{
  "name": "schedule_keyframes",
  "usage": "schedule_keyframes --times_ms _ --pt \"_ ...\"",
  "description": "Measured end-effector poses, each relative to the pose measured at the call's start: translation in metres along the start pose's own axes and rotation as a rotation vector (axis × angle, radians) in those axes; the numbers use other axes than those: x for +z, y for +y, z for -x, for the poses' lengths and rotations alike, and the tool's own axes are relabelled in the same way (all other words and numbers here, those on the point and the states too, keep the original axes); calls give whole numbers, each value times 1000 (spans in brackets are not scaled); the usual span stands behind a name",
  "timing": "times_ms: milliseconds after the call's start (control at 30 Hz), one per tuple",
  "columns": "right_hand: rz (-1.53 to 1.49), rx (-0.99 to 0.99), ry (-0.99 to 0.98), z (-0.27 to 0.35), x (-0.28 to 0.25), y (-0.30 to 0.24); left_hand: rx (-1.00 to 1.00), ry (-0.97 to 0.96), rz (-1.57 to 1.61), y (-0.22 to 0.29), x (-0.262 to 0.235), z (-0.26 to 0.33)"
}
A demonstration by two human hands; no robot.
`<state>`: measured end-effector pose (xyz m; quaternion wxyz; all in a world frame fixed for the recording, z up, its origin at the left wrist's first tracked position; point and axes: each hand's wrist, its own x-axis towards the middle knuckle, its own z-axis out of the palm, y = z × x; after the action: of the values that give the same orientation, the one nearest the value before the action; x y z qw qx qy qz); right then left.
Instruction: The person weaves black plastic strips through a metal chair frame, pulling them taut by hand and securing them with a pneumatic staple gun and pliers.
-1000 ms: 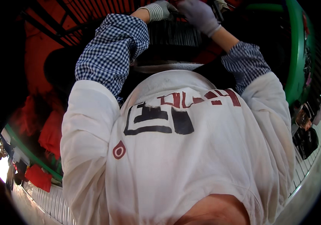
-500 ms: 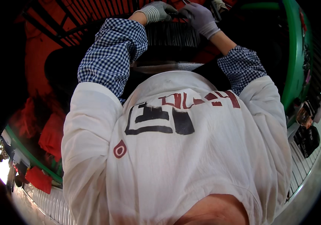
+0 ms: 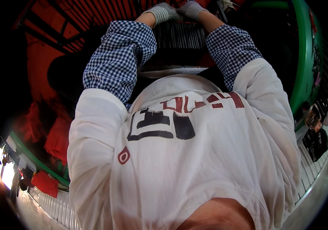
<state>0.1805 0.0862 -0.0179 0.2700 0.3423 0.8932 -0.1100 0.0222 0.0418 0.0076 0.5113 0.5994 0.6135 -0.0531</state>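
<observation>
Both my hands are close together at the top of the view, above a row of thin black strips packed side by side. My left hand, in a grey striped knit glove, has its fingers closed and pointing right. Facing it, my right hand, in a similar glove, is closed with its fingertips almost touching the left ones. Something small and dark sits between the fingertips; the gloves hide most of it, so its kind cannot be made out.
A black barred rack stands over the red floor on the left. A green curved rim runs down the right side. Red cloth lies at the lower left, and a black package at the right.
My right hand has moved left and slightly up, turning inward against the left hand. The left hand has shifted a little right. A thin light piece by the right fingers no longer shows.
</observation>
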Motion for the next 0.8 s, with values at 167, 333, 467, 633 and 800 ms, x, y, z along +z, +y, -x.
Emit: schedule_keyframes --times_ms 167,333,467,633,800 --pt "-591 513 237 62 -27 -13 116 -193 38 -20 5 -54" --pt "-534 337 606 160 -44 -38 218 -247 -440 -21 7 -82" --pt "-412 278 1001 233 -58 -25 167 -163 -401 -19 1 -76" --pt "147 582 1152 362 -25 61 214 4 -360 -9 2 -62" --pt "331 1373 870 586 49 142 189 148 -430 -9 14 -72"
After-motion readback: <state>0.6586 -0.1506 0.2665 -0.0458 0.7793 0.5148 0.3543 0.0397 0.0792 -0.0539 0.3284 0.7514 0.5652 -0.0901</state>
